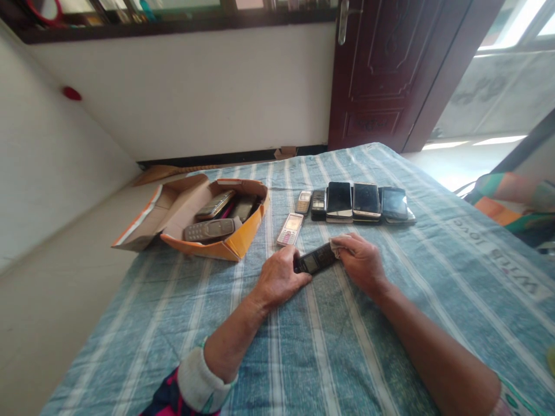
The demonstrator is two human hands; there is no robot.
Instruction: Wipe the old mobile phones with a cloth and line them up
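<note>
A dark keypad mobile phone (pixel 318 259) is held low over the cloth between my two hands. My left hand (pixel 280 271) grips its left end, thumb along the near edge. Pinched in my right hand (pixel 358 257) is a pale cloth (pixel 335 247), which touches the phone's right end. Just beyond my left hand lies a pink and silver keypad phone (pixel 290 229). Behind that one is a small gold keypad phone (pixel 303 202).
Stacks of phones stand in a row at the back, including a black smartphone (pixel 339 198) and a gold-edged smartphone (pixel 366 199). At left an open orange cardboard box (pixel 229 249) holds several old phones. A striped blue cloth (pixel 277 358) covers the surface.
</note>
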